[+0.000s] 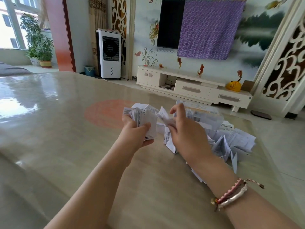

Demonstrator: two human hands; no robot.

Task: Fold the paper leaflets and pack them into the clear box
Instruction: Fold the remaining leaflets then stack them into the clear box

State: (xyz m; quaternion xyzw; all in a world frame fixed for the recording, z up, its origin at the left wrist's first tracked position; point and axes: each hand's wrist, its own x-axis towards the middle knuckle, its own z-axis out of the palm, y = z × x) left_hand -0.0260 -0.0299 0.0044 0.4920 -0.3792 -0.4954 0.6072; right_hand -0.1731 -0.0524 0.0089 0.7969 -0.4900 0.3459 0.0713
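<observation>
Left hand (137,129): centre of the frame, fingers and thumb curled round a stack of folded leaflets (145,119) held upright above the bench (66,113).

Right hand (183,129): just right of the left hand, pinching a single leaflet (163,115) between thumb and fingers; the paper is blurred. Wrist carries a silver bangle (234,198) and a braided cord bracelet (231,189).

Clear box (203,113): on the bench behind the right hand, right of centre, with papers visible through its wall.

Loose leaflets (231,142): a heap of unfolded and half-folded sheets on the bench, right of the right hand and just in front of the box, reaching the bench's right edge.

Bench: glossy beige top with a round orange patch (105,113) left of the hands.

Background, upper frame: wall television (170,23) half draped in a purple cloth (209,28), white media cabinet (189,86), white air cooler (109,53), potted plants (39,42) at upper left.
</observation>
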